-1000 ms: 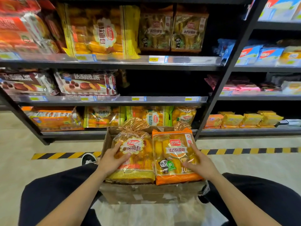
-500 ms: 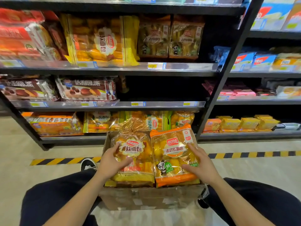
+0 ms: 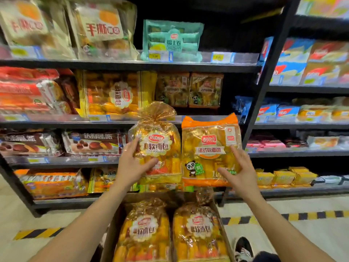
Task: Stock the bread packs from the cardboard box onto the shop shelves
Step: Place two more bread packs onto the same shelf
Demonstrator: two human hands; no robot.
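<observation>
My left hand (image 3: 132, 165) grips a gold tied-top bread pack (image 3: 160, 144), held upright in the air in front of the shelves. My right hand (image 3: 238, 171) grips an orange-edged bread pack with a panda print (image 3: 209, 146), held upright beside the first one. Below both hands stands the open cardboard box (image 3: 111, 229), where two more gold bread packs (image 3: 145, 231) lie side by side. The black shop shelves (image 3: 132, 66) behind carry similar packs in several tiers.
A black upright post (image 3: 264, 86) splits this shelf unit from the one on the right. A yellow-black floor stripe (image 3: 302, 215) runs along the shelf base. My shoe (image 3: 243, 246) rests right of the box.
Both hands lifted their packs out of the box to shelf height. The view rose and moved closer, showing a higher shelf tier and two more packs in the box.
</observation>
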